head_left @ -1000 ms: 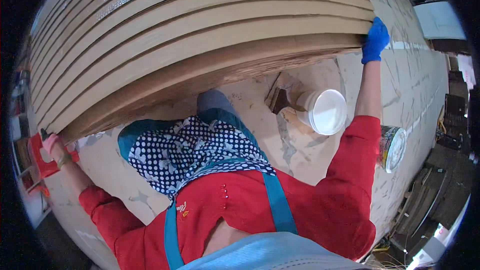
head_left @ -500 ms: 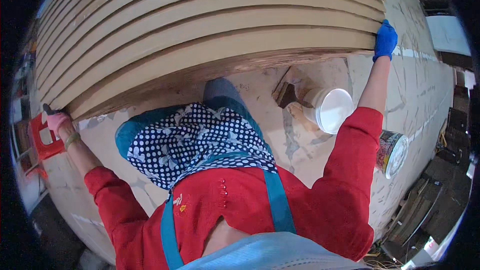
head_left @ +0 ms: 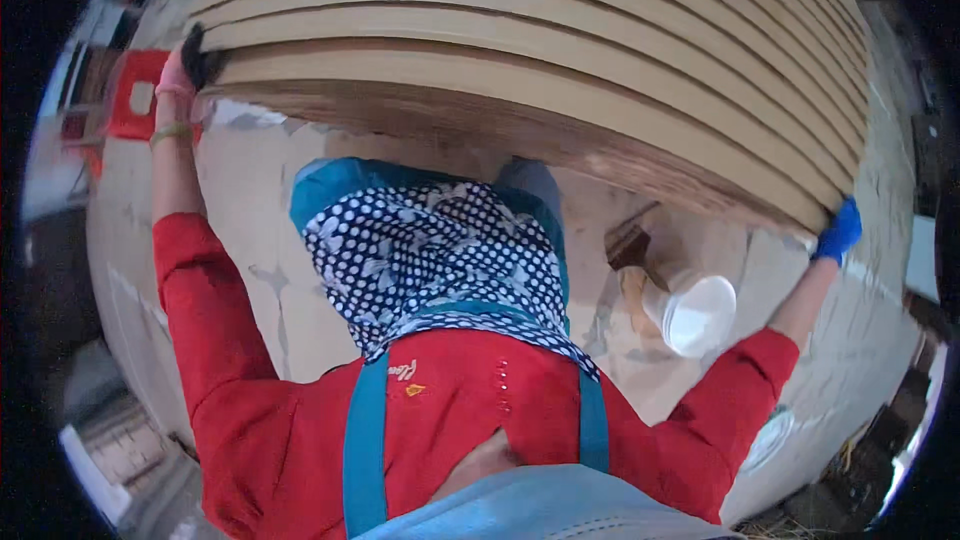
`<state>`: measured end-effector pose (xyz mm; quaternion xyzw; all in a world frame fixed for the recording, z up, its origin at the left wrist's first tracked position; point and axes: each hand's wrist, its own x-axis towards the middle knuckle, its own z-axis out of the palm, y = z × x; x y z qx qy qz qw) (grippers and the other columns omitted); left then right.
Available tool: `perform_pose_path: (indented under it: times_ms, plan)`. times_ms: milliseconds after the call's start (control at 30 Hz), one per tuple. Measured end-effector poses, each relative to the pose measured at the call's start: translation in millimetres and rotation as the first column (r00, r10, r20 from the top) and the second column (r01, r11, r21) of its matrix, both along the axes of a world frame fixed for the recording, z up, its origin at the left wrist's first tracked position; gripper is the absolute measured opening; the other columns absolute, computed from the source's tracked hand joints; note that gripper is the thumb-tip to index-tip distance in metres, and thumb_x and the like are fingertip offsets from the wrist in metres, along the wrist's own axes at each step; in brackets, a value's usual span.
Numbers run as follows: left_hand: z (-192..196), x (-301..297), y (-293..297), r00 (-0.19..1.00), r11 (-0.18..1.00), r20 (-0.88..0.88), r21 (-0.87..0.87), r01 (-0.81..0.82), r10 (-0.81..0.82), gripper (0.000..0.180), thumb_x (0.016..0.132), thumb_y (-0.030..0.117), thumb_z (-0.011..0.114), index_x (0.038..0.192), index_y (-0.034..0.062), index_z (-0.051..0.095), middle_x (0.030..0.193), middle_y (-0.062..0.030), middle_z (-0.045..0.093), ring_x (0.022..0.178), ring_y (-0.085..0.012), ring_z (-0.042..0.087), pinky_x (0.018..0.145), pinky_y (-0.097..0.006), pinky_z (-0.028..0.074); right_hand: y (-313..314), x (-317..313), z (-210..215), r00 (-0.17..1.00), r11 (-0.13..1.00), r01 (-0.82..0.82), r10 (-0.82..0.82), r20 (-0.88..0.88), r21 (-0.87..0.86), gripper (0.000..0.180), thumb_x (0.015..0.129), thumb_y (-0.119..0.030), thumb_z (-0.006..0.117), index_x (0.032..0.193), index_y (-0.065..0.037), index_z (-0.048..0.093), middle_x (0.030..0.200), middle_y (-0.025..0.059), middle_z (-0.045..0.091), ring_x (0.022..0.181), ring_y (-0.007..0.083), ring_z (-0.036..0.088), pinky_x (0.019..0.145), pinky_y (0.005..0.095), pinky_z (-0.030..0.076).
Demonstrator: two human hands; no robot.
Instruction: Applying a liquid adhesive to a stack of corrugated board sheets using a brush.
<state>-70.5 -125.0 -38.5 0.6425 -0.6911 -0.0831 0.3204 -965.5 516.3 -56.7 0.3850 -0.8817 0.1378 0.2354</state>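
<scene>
A wide row of long cream-coloured boards (head_left: 520,80), overlapping like steps, stretches across the far side in front of my knees. My left hand (head_left: 186,66), in a pink glove with dark fingers, is closed around the left end of the nearest boards. At the opposite end my right hand (head_left: 841,231), in a blue glove, grips the right corner of the nearest board; its fingertips are partly hidden. Both arms are spread wide. Beneath the boards shows a rough brown edge (head_left: 640,162).
On the floor to my right stand a white bucket (head_left: 700,315) and a wide brown brush (head_left: 628,245) beside it. A round pale-topped can (head_left: 770,438) is partly behind my right sleeve. A red plastic crate (head_left: 135,100) stands past my left hand.
The view has swung, so the boards now slope down to the right. My left hand appears farther away and my right hand nearer. Both stay at the board ends.
</scene>
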Motion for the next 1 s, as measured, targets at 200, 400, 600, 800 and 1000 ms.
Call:
perform_pose_path:
  times_ms: [200,400,600,800,1000]
  plan:
    - [18,2,-41,0.791,0.997,0.607,-0.067,-0.045,0.077,0.053,0.077,0.047,0.044,0.093,-0.0026,0.056,0.093,-0.0254,0.055,0.092,-0.0331,0.052,0.075,-0.039,0.042,-24,-11,21,0.999,0.998,0.046,-0.045,0.022,-0.031,0.037,0.085,-0.029,0.037,0.098,0.000,0.057,0.091,0.0215,0.057,0.080,0.0322,0.055,0.070,0.0375,0.043]
    - [-3,-49,-60,0.927,0.970,0.359,0.168,-0.177,0.107,0.059,0.077,0.047,0.034,0.101,-0.0038,0.053,0.102,-0.0275,0.050,0.101,-0.0346,0.047,0.086,-0.039,0.036,-46,38,25,0.906,0.895,0.406,-0.420,0.044,0.182,0.052,0.086,-0.040,0.029,0.087,0.002,0.059,0.082,0.0234,0.057,0.075,0.0347,0.055,0.064,0.0406,0.042]
    - [16,-96,-11,0.896,0.937,0.319,0.062,-0.345,0.309,0.058,0.079,0.043,0.031,0.102,-0.0052,0.052,0.105,-0.0236,0.050,0.102,-0.0337,0.047,0.087,-0.039,0.036,-36,29,26,0.882,0.864,0.466,-0.471,-0.019,0.190,0.055,0.085,-0.044,0.028,0.081,0.001,0.060,0.080,0.0226,0.057,0.067,0.0370,0.054,0.058,0.0443,0.041]
    - [8,-98,-15,0.889,0.930,0.339,0.090,-0.355,0.307,0.058,0.079,0.044,0.031,0.105,-0.0032,0.051,0.106,-0.0217,0.051,0.101,-0.0334,0.048,0.087,-0.039,0.036,-30,23,23,0.907,0.896,0.412,-0.421,0.025,0.165,0.053,0.086,-0.041,0.030,0.076,0.000,0.061,0.078,0.0223,0.057,0.062,0.0367,0.054,0.055,0.0461,0.039]
    - [15,-53,-34,0.820,0.976,0.571,0.163,-0.148,0.029,0.064,0.078,0.051,0.032,0.104,-0.0051,0.051,0.100,-0.0240,0.053,0.096,-0.0344,0.051,0.083,-0.040,0.038,-30,37,32,0.942,0.933,0.336,-0.335,-0.024,0.127,0.054,0.085,-0.043,0.029,0.080,0.000,0.061,0.079,0.0228,0.058,0.066,0.0360,0.055,0.059,0.0445,0.040]
